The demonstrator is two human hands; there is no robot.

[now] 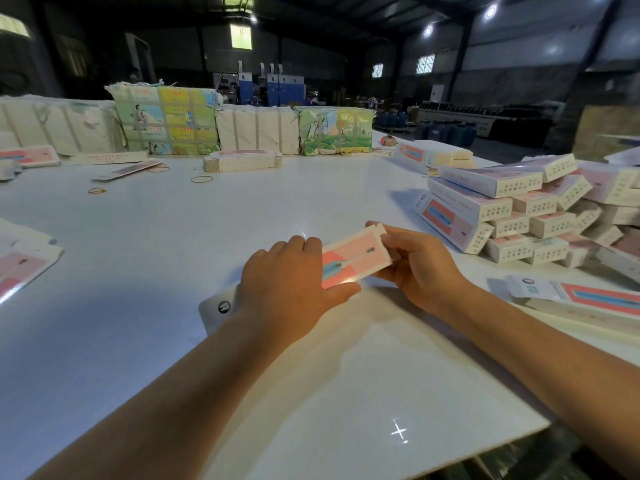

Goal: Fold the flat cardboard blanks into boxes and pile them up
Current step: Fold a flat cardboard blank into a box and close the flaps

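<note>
1. My left hand (287,289) lies palm-down over the near end of a pink blank (349,259) on the white table (173,237), fingers together and curled over its far edge, thumb along the near edge.
2. My right hand (415,263) pinches the blank's far end, thumb and curled fingers closed on the white flap there.
3. The blank's long axis runs from lower left to upper right, from one hand across to the other; a white tab with a round logo (223,307) sticks out left of my left wrist.
4. Whether the blank has opened into a tube yet I cannot tell; my hands hide its sides.
5. The pile (519,209) of finished boxes sits to my right, beyond the right hand, so that hand is nearer for stacking.
6. More blanks (588,301) lie at the right edge, just beside my right forearm.
7. My judgement: the end flap comes next, tucked by the right fingers while the left steadies.
</note>
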